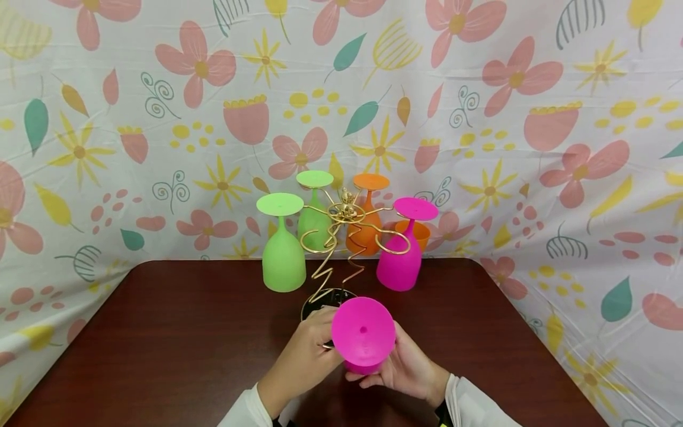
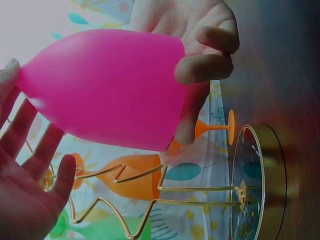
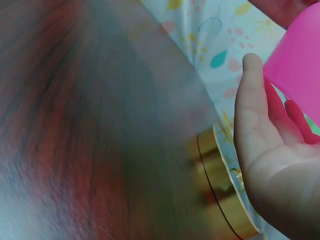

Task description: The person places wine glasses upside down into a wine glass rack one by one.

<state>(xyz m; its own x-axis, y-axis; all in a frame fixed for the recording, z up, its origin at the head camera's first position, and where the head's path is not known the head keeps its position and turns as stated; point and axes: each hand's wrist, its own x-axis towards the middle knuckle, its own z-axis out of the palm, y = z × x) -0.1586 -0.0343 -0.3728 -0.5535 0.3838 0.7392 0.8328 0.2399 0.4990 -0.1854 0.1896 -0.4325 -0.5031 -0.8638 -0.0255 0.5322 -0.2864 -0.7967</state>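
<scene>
Both hands hold a pink plastic goblet (image 1: 364, 332) upside down in front of the rack, its round foot facing up. In the left wrist view, fingers of my left hand (image 2: 30, 180) pinch the goblet near its stem, where the bowl narrows. My right hand (image 1: 408, 367) grips the rim end from below, fingertips curled at the edge. A gold wire glass rack (image 1: 347, 213) stands just beyond. From its loops hang two green goblets (image 1: 284, 261), an orange goblet (image 1: 364, 234) and another pink goblet (image 1: 400, 261), all inverted.
Behind the rack's right side stands an upright orange goblet (image 1: 420, 234). The rack's round base (image 2: 272, 185) rests on the dark wooden table (image 1: 187, 344). A floral cloth (image 1: 341, 89) hangs along the back and sides.
</scene>
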